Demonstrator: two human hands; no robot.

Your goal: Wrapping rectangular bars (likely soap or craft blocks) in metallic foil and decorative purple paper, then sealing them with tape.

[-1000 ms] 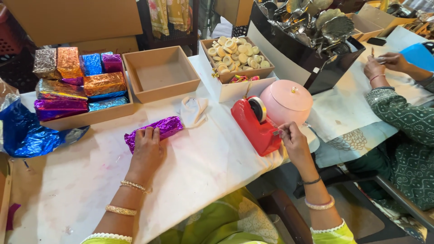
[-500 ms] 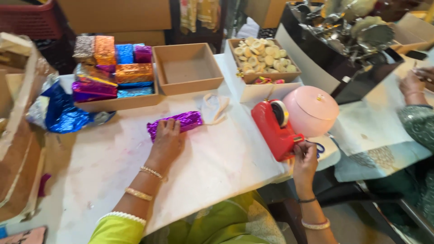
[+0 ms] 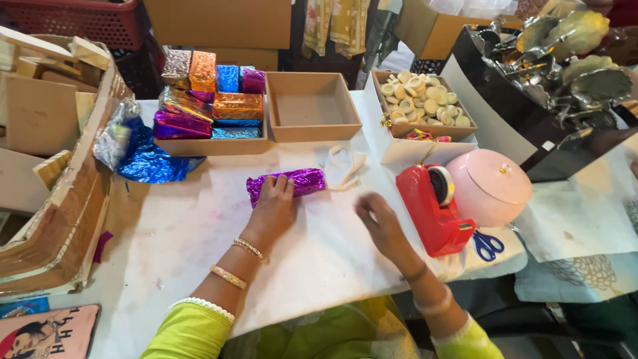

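The left hand (image 3: 274, 207) presses flat on the purple foil-wrapped box (image 3: 287, 182) mid-bench; the right hand (image 3: 377, 223) hovers open nearby. Foil looks slippery, crinkly, light; best gripped across its long sides

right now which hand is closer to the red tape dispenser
Right. The right hand hovers just left of the red tape dispenser; the left hand is farther left, resting on the purple foil package.

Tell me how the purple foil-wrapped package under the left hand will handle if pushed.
The purple package looks blocky, so it would probably slide rather than roll. Its crinkled foil is likely slippery and dents easily. The left hand pins it one-handed, suggesting it is fairly light.
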